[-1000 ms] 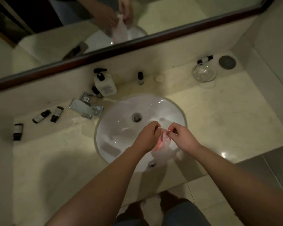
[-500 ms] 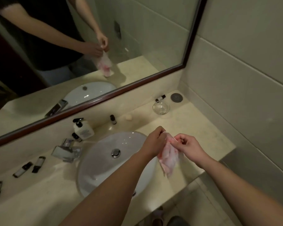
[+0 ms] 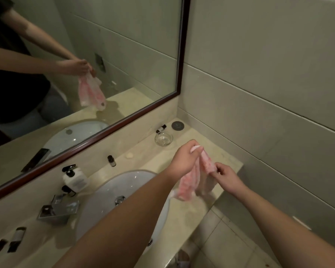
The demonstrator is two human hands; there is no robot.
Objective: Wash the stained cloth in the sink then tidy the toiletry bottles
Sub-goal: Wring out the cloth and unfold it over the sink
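A white cloth with pink stains [image 3: 190, 182] hangs in the air over the counter, just right of the round white sink [image 3: 124, 190]. My left hand [image 3: 184, 161] pinches its upper edge. My right hand [image 3: 225, 176] pinches the edge a little lower and to the right. A white pump bottle [image 3: 75, 179] stands behind the sink by the chrome tap [image 3: 58, 208]. A small dark-capped bottle [image 3: 111, 161] stands at the back ledge. Two small bottles [image 3: 16, 239] lie at the left of the counter, and another lies at the far corner [image 3: 161, 129].
A clear glass dish [image 3: 163, 138] and a round dark disc [image 3: 177, 125] sit at the counter's far right corner. A pale soap piece [image 3: 129, 155] lies near the mirror [image 3: 85, 74]. The tiled wall closes the right side; floor tiles show below the counter edge.
The view swung up and right. Both hands carried the cloth from above the sink bowl to over the counter on its right, and they have spread apart along its edge.
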